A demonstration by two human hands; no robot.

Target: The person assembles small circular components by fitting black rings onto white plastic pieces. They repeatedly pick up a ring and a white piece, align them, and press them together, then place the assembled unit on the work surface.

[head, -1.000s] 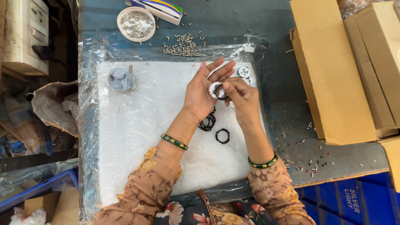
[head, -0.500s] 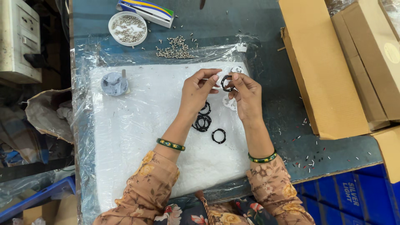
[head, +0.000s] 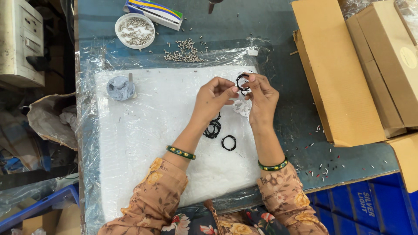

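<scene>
- While the white pad (head: 143, 143) is lying under clear plastic on the blue table (head: 278, 39), brown boxes (head: 348, 74) are standing at its right side.
- The left hand (head: 213, 98) and the right hand (head: 261, 98) are meeting above the pad's far right corner, both pinching one black ring (head: 241, 81) with their fingertips.
- A white bowl (head: 135, 30) of screws is sitting at the far side.
- More rings (head: 213, 129) are lying on the pad, just under the left wrist.

Black ring (head: 242, 82) perhaps more exposed.
</scene>
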